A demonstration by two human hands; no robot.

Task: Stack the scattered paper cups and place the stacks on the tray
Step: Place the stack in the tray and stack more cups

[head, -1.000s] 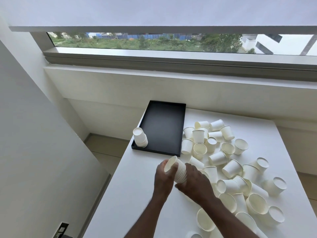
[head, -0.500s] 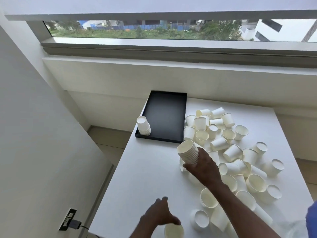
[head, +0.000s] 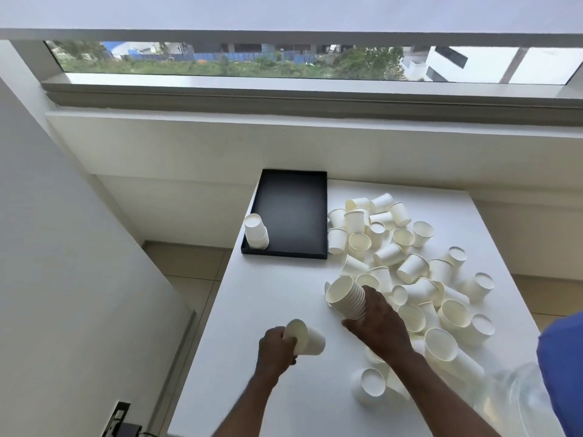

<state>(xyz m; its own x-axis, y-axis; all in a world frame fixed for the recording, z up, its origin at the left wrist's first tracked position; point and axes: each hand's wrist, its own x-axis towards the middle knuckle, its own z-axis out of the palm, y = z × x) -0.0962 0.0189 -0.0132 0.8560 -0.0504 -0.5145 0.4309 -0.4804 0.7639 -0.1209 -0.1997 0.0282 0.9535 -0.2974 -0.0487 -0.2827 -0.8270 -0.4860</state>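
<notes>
The left grip (head: pixel 277 348) is curling round a single paper cup (head: pixel 307 337) near the desk's (head: pixel 268 304) left edge, and the right grip (head: pixel 378 326) is clasping a tilted cup stack (head: pixel 347 298) mid-desk, so I'd be aiming the cup's base squarely into the stack's open mouth.

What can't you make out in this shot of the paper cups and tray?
All in the head view:
- Cup count in the held stack: the right hand wraps its lower end, rims too tight.
- Loose cups near the person: the right forearm covers some.
- Single cup: the left hand hides its left side.
- Clear object, lower right: blurred, cut off by the edge.
</notes>
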